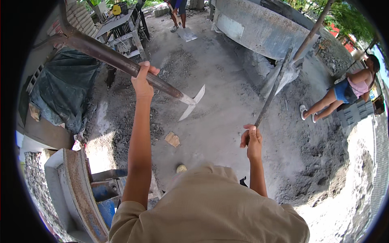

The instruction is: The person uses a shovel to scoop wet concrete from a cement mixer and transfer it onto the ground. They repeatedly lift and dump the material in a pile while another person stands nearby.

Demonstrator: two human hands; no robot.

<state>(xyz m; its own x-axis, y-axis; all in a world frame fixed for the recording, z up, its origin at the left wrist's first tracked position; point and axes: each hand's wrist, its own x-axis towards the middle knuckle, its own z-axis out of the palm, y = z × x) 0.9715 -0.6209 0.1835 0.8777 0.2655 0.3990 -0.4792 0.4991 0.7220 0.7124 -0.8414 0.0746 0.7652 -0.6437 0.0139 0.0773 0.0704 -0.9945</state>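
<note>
Dark brown pole [115, 58] slants across the upper left of your view, forked at its far end, with a pale pointed crosspiece [199, 95] at its near end, over the grey ground [229, 101]. Your left hand [142, 83] is closed around the pole below its middle, the fingertips showing past its far side; how tight that grip is, you cannot tell from this view. Your right hand [254, 142] has its fingers curled around the lower end of a grey rod [273, 91], which reaches up and to the right, away from you.

Near the crosspiece, toward you, a tan scrap [172, 139] lies on the ground. Left of the pole's forked stretch hangs a dark tarp [63, 87], and nearer you on that side stands a rusty curved metal piece [79, 190]. Beyond the rod sits a large grey metal trough [259, 32], with a long brown stick [314, 30] rising beside it. At the top, a co-worker [182, 18] holds a shovel [187, 35] blade-down; at the right, a person in a pink top [362, 79] stands near stacked grey blocks [356, 114].
</note>
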